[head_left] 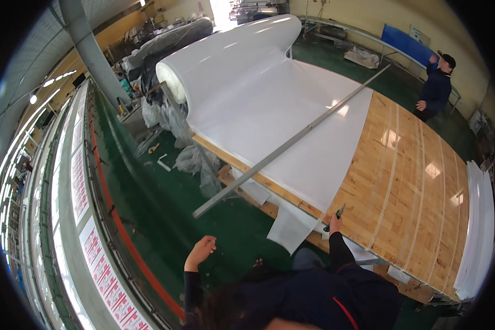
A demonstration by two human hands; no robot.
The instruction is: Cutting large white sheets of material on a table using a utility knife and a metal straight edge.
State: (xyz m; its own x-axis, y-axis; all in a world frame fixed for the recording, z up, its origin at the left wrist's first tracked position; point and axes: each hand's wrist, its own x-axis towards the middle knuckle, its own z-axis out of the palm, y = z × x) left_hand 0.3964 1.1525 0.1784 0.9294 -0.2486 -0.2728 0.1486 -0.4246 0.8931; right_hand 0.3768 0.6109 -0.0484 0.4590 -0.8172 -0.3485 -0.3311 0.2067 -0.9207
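Bare wooden table [412, 181] right of the white sheet [291, 126] lies open; metal straightedge [291, 144] bars the sheet diagonally

A grey pillar [88, 47] rises from the green floor [203, 220] beyond the far left corner of the wooden table [412, 192]. Crumpled clear plastic wrap [190, 157] lies on the floor against the table's left edge. A stack of white sheets [476, 231] stands along its right edge. A person in dark clothes [435, 88] stands past the far right corner, near a blue panel [406, 44].
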